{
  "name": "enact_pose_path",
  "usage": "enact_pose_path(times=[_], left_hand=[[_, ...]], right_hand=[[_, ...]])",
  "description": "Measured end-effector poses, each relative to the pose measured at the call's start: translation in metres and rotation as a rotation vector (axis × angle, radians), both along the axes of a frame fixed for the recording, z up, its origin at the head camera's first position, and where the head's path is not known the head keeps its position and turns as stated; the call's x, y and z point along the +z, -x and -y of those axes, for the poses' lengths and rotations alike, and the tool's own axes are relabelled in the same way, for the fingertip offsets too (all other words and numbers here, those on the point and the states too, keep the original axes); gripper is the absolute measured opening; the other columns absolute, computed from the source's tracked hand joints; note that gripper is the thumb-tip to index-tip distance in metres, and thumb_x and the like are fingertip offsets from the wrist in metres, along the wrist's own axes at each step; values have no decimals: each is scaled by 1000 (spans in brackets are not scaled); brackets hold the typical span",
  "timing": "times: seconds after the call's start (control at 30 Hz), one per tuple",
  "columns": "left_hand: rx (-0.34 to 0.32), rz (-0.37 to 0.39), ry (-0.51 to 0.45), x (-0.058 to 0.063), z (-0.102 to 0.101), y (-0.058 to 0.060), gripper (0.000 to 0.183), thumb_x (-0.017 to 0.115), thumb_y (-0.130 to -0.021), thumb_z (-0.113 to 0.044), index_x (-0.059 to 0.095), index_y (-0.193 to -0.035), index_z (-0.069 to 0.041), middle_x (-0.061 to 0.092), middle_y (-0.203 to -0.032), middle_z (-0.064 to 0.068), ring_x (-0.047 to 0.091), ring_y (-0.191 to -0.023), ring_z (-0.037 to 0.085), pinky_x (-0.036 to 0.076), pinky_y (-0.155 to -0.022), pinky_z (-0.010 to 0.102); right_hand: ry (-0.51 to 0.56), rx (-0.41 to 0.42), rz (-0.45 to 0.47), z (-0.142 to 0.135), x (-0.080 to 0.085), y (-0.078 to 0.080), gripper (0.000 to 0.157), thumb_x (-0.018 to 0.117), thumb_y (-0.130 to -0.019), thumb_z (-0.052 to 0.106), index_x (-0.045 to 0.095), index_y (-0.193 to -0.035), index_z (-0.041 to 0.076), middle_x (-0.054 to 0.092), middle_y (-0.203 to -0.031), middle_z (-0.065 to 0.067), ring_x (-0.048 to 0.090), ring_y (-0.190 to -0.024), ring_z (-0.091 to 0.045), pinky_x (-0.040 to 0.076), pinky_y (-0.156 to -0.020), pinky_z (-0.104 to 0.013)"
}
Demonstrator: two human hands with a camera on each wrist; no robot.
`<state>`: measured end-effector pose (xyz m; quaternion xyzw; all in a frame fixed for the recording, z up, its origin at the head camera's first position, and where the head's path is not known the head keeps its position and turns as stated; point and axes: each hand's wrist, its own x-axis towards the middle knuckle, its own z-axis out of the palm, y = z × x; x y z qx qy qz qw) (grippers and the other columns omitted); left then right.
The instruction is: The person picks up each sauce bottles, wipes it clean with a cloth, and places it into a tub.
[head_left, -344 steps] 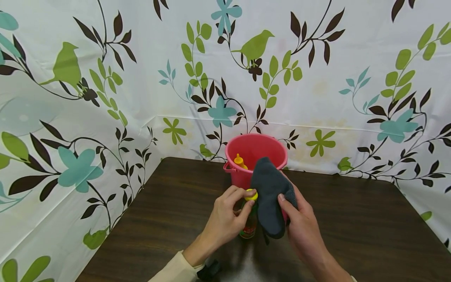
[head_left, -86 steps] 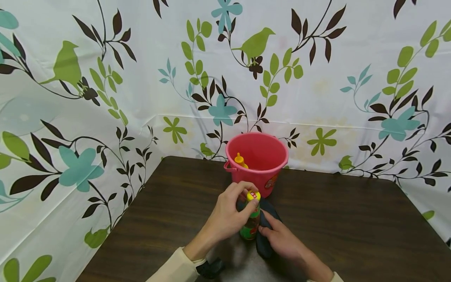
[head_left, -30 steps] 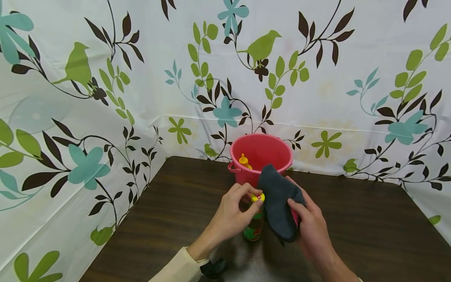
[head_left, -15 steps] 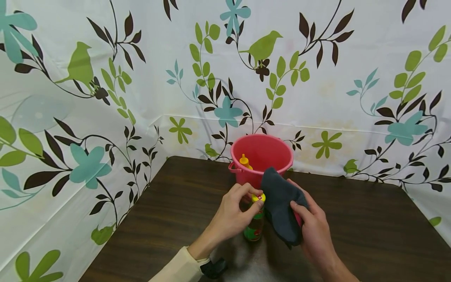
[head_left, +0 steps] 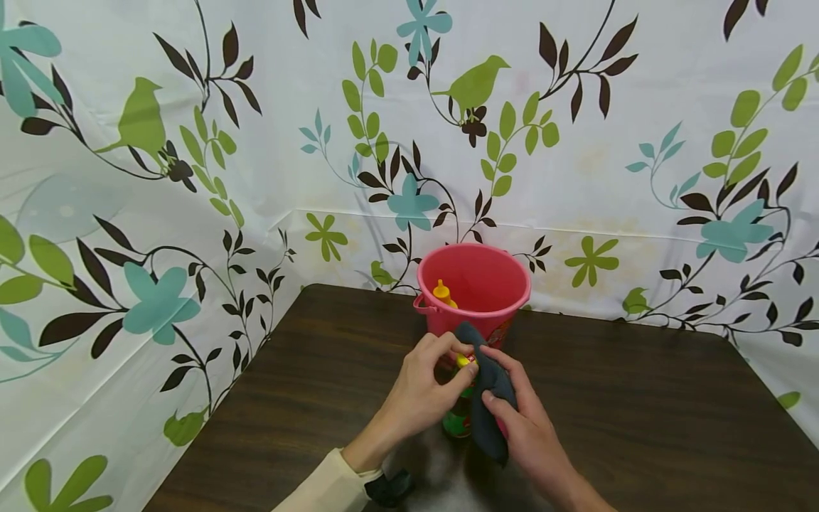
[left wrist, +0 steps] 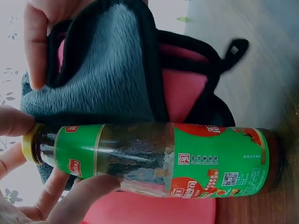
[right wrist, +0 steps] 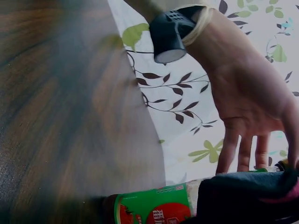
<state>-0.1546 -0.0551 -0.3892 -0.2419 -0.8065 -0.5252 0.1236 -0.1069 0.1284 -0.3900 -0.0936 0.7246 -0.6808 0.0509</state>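
Observation:
My left hand (head_left: 419, 387) pinches the yellow cap of a glass sauce bottle (head_left: 456, 421), which stands upright on the table. In the left wrist view the sauce bottle (left wrist: 135, 161) shows green and red labels and dark sauce inside. My right hand (head_left: 527, 423) grips a folded dark grey plush mitt (head_left: 488, 427) with black edging, a pink lining and a small loop. The mitt (left wrist: 105, 74) lies along the bottle's right side; whether it presses on the glass I cannot tell. It hides part of the bottle in the right wrist view.
Just behind the hands stands a pink bucket (head_left: 441, 323) with a yellow-nozzled squeeze bottle (head_left: 441, 291) inside. The dark wooden table (head_left: 640, 405) meets a patterned curtain (head_left: 576, 178) at the back and left. A black device (head_left: 388, 488) is strapped at the left wrist.
My right hand has brought the mitt left and turned it edge-on beside the bottle, half a second after holding it spread to the right. My left hand has stayed on the cap.

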Motion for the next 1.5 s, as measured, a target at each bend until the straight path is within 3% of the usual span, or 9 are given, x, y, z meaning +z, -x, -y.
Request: enact_pose_path(times=[0.2, 0.33, 0.43, 0.53, 0.73, 1.03, 1.3, 1.5], left_hand=[[8, 10, -9, 0, 0, 0, 15, 75, -96, -21, 74, -111, -21, 65, -101, -3, 62, -96, 13, 60, -87, 32], [11, 6, -9, -1, 0, 0, 15, 75, -97, -22, 75, -112, -21, 66, -101, -4, 62, -97, 13, 60, -87, 32], [6, 11, -14, -1, -1, 0, 16, 75, -97, -23, 75, -113, -21, 66, -104, -3, 63, -97, 12, 60, -87, 31], [0, 18, -17, 0, -2, -1, 18, 75, -97, -23, 75, -114, -21, 67, -107, -4, 63, -98, 11, 60, -88, 29], [2, 21, -19, -1, -2, -1, 19, 75, -97, -22, 75, -115, -21, 67, -107, -4, 63, -98, 12, 60, -88, 30], [-3, 26, -19, -1, -2, -1, 17, 75, -97, -25, 74, -114, -22, 67, -109, -4, 63, -97, 12, 61, -88, 34], [-4, 27, -21, -1, -2, -1, 17, 74, -98, -25, 73, -114, -21, 67, -110, -3, 64, -96, 13, 61, -86, 39], [-11, 34, -23, -1, -2, -1, 16, 73, -98, -24, 73, -114, -21, 67, -111, -3, 64, -97, 15, 61, -85, 39]], right_hand=[[34, 95, 10, 6, -7, 5, 65, 46, -111, 8, 24, -162, 43, 25, -172, -6, 33, -156, -34, 48, -108, -19], [-16, 115, 9, 8, -11, 11, 70, 46, -111, 11, 18, -165, 47, 23, -175, -1, 30, -161, -31, 43, -123, -40], [-70, 121, 18, 4, -16, 16, 69, 47, -111, 14, 17, -167, 42, 24, -175, -1, 33, -158, -32, 37, -126, -57], [-117, 154, 27, -1, -21, 21, 68, 47, -111, 16, 16, -169, 34, 23, -176, -5, 32, -158, -34, 32, -126, -61], [-201, 201, 72, -10, -32, 27, 72, 48, -109, 14, 13, -171, 27, 15, -179, -9, 15, -165, -39, 17, -128, -73], [-315, 267, 76, -20, -55, 33, 72, 45, -109, 11, 10, -171, 23, 19, -178, -16, 17, -163, -43, 17, -125, -76], [-418, 278, 101, -24, -63, 39, 70, 48, -109, 16, 15, -171, 19, 32, -172, -21, 26, -159, -47, 22, -121, -79], [-549, 287, 15, -24, -66, 40, 71, 50, -108, 12, 16, -169, 5, 22, -174, -28, 22, -160, -51, 20, -123, -77]])
